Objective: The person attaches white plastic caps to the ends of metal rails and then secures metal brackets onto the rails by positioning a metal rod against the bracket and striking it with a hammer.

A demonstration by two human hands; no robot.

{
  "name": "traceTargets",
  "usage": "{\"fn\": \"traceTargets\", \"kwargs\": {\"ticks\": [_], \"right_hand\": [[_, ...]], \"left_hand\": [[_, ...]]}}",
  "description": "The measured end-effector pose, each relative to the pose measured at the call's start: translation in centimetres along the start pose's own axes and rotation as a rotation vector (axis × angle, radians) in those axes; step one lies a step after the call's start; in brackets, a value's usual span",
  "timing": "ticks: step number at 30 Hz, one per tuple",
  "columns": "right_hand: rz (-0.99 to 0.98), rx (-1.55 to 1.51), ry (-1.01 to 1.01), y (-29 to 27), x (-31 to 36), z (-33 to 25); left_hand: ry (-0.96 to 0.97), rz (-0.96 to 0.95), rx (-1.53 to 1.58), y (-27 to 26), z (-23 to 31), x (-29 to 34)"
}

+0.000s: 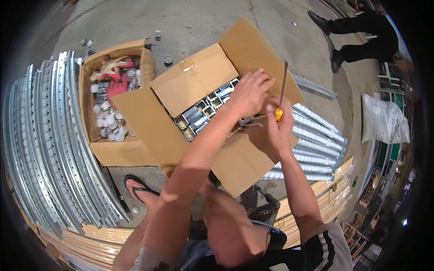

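Here, my right fingers [270, 114] clamp a screwdriver [279, 113]; whether left fingers [261, 81] grip, I can't tell. Carton flaps [264, 56] partly hide metal channels [312, 143].

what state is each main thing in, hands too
Middle box: open, flaps spread
Left box: open
Gloves: unworn, lying in the left box
Metal pieces: packed in the middle box
Screwdriver: gripped by its yellow handle
Right hand: closed on the screwdriver
Left hand: over the middle box, grip unclear
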State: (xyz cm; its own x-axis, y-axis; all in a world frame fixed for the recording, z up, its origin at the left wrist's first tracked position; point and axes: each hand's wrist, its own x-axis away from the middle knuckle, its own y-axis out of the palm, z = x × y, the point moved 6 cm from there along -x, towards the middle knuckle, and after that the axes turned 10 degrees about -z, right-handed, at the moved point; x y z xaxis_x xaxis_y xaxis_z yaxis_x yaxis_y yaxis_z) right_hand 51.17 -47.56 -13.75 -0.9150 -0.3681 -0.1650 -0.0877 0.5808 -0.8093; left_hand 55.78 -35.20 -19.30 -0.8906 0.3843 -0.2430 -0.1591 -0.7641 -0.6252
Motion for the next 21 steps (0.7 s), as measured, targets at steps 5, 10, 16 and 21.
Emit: {"fn": "traceTargets", "kwargs": {"ticks": [5, 10, 16, 21], "right_hand": [[0.028, 0.012, 0.215, 2.8, -5.9, 6.3], [-0.052, -0.180, 0.472, 6.5, -4.6, 11.7], [-0.233, 0.209, 0.350, 7.3, -5.4, 10.5], [-0.189, 0.232, 0.156, 7.1, -5.5, 8.6]], "left_hand": [[-0.053, -0.116, -0.317, 2.5, -1.8, -1.5], [-0.191, -0.160, -0.202, 0.5, -4.6, 1.7], [-0.478, -0.154, -0.672, -7.8, -8.5, 10.9], [-0.379, -0.269, -0.829, -9.8, -8.1, 12.3]]}}
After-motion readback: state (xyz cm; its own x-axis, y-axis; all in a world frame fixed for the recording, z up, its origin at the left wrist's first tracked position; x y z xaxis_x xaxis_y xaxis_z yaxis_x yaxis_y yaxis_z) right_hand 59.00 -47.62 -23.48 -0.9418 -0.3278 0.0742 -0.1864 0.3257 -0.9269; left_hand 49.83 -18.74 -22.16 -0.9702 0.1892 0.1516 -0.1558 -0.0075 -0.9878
